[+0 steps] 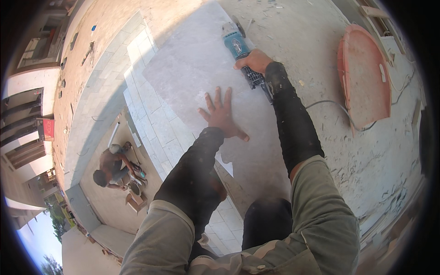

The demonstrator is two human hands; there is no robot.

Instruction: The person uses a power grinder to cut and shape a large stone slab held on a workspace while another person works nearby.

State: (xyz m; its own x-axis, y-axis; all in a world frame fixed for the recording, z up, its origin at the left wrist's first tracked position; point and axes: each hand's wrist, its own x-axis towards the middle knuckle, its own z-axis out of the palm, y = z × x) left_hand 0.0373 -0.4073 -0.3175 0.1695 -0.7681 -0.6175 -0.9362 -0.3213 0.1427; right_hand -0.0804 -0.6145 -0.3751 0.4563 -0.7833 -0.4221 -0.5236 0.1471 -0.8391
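One left hand (222, 118) spreads on my slab (254, 123); the right hand (257, 61) clasps the angle grinder (236, 45). Probably cutting; guide evenly next.

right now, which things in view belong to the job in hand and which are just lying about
In use:
- power grinder, held in the right grip
- grey slab, under the spread left grip

Apparently lying about:
- reddish curved panel
- small blue object
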